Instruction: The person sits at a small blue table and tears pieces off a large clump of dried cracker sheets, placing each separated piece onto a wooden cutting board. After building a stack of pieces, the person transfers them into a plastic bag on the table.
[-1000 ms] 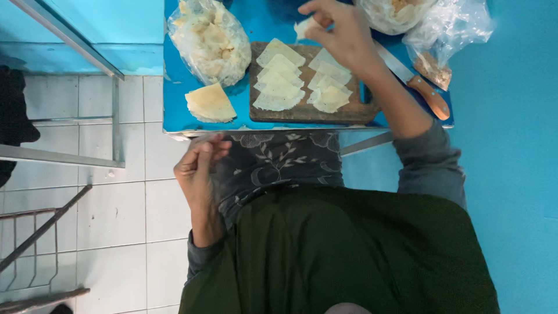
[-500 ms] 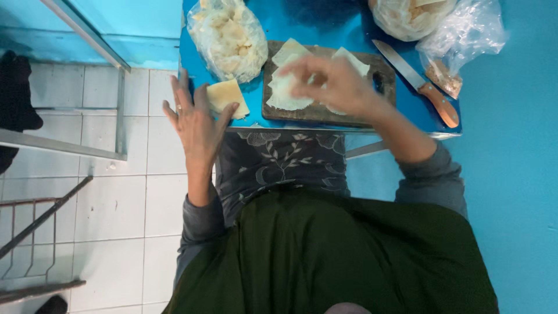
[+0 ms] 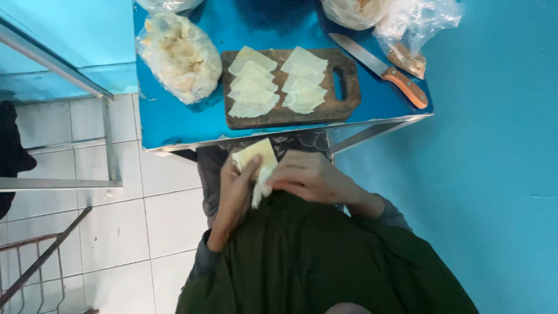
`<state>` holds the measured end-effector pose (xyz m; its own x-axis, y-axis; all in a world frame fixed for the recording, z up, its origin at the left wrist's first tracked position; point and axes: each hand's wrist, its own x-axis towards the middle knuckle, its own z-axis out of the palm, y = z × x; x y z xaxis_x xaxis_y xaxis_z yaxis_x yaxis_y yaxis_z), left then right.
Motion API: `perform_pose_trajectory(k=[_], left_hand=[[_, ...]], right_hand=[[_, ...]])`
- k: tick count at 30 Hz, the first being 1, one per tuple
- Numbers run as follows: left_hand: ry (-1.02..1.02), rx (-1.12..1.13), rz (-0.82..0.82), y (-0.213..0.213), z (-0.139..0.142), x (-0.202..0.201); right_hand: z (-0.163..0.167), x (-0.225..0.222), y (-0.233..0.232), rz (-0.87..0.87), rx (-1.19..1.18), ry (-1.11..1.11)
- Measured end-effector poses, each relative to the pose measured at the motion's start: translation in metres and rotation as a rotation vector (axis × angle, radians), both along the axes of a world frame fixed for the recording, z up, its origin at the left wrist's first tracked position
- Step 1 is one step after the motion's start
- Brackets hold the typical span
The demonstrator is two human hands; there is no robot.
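My left hand [image 3: 237,192] holds a pale yellow wedge of dough sheets [image 3: 256,156] over my lap, just below the table's front edge. Close beside it on the right, my right hand [image 3: 311,177] pinches a thin sheet [image 3: 260,187] at the wedge's lower edge. On the blue table [image 3: 174,122] above lies a dark wooden cutting board [image 3: 325,107] with two rows of pale triangular sheets [image 3: 273,84] laid on it.
A clear bag of pale dough [image 3: 177,55] lies left of the board. A knife with an orange handle [image 3: 383,70] lies to its right, near more plastic bags [image 3: 407,23]. White floor tiles and a metal rack [image 3: 70,180] are at the left, a blue wall at the right.
Both hands have come down off the table to my lap. The left hand took the yellow wedge from beside the board, and the right hand left the board and joined it.
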<state>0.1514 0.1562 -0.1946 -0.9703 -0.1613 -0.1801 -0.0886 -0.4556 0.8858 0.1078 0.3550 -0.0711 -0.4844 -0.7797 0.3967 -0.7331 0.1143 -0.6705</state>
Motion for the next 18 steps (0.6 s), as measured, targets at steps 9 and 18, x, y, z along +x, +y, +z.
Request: perform_pose_trajectory(k=[9, 18], left_hand=[[0.082, 0.172, -0.224, 0.024, 0.019, -0.018], [0.312, -0.519, -0.207, 0.040, 0.104, -0.065]], right_hand=[[-0.015, -0.010, 0.027, -0.237, -0.095, -0.046], [-0.005, -0.102, 0.059, -0.301, -0.112, -0.224]])
